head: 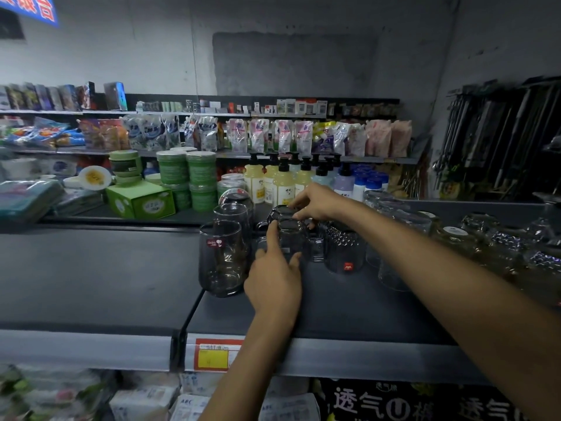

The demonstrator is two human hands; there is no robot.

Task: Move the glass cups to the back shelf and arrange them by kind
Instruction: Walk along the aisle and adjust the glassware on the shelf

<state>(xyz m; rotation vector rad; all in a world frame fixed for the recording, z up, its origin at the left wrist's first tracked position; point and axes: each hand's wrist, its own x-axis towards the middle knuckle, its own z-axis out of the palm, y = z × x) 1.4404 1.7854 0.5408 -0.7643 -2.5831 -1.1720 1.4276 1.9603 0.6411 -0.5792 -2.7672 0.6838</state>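
Observation:
Several upturned glass cups stand on the dark top shelf (349,311). My left hand (274,276) wraps its thumb and fingers round a small smoky glass cup (291,238) in the middle. Just behind it, my right hand (314,203) pinches the top of another small smoky cup (282,211). A row of tall smoky tumblers (223,259) runs back on the left. A dimpled clear glass (344,250) with a red sticker stands to the right, and more patterned clear glasses (455,241) line the right side.
Behind the cups stand pump bottles (283,180), green tubs (200,174) and a green box (141,200). Refill pouches fill the far shelves. Bare dark shelf (91,268) lies to the left. A yellow price tag (214,357) sits on the front rail.

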